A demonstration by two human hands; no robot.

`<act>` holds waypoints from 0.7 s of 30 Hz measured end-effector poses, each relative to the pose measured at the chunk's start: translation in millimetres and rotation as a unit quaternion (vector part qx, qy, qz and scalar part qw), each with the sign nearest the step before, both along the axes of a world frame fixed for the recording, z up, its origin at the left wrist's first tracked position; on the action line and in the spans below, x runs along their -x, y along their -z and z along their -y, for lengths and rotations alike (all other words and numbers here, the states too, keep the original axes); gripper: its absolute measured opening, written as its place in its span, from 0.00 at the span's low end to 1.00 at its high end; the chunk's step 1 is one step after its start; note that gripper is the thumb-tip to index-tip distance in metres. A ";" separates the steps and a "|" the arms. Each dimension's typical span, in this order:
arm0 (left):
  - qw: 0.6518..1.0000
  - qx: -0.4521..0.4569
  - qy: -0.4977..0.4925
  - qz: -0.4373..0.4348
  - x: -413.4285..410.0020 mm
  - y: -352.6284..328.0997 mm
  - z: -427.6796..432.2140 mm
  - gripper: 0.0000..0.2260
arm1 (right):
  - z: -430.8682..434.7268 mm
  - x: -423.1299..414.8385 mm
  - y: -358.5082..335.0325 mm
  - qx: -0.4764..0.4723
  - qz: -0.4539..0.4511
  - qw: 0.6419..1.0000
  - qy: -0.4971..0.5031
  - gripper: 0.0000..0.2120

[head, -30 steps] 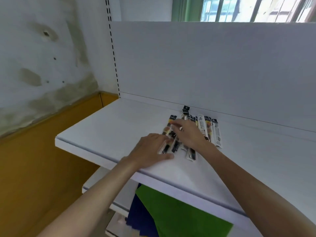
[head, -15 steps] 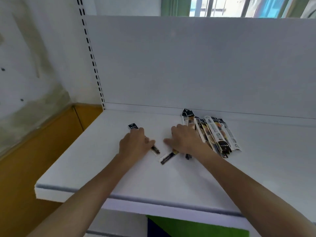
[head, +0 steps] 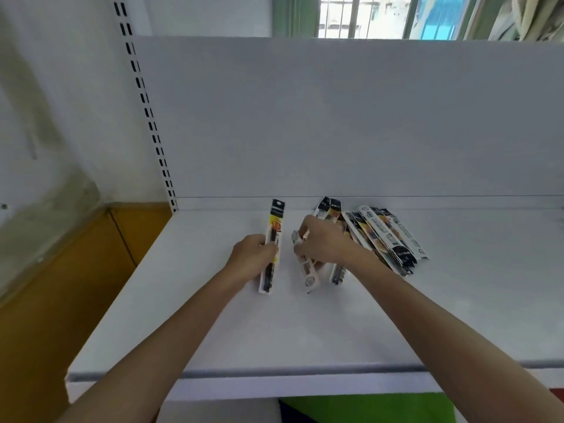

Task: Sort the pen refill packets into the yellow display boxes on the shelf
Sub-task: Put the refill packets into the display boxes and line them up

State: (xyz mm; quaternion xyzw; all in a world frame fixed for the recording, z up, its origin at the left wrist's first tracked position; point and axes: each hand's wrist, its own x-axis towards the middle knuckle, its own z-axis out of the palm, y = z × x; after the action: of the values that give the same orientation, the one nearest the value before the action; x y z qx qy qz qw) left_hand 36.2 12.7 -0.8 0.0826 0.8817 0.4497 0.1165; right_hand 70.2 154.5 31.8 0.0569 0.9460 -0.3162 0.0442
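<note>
L hand (head: 253, 254) curled round one refill packet (head: 274, 227), left of packet pile (head: 387, 236); R hand (head: 323, 242) at pile's left edge, fingers bent, pinching second packet (head: 308, 270); pile lies fanned on white shelf (head: 274, 331), near back panel.

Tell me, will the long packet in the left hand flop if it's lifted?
Probably only a little: the long packet looks straight and flat in the left hand, so fairly stiff. It seems thin, so likely light. Being flat, it shouldn't roll.
</note>
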 end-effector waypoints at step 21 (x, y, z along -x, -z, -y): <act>0.936 -0.314 -0.051 0.150 5.4 -6.8 8.8 0.05 | -22.3 37.9 25.0 0.086 -0.139 0.974 0.158 0.06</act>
State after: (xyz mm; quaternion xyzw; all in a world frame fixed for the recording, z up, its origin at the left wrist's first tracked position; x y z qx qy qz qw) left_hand 30.8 4.0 6.1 0.0014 0.6709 0.7160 0.1929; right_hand 32.3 176.8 6.9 0.1570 0.8911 -0.4044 -0.1330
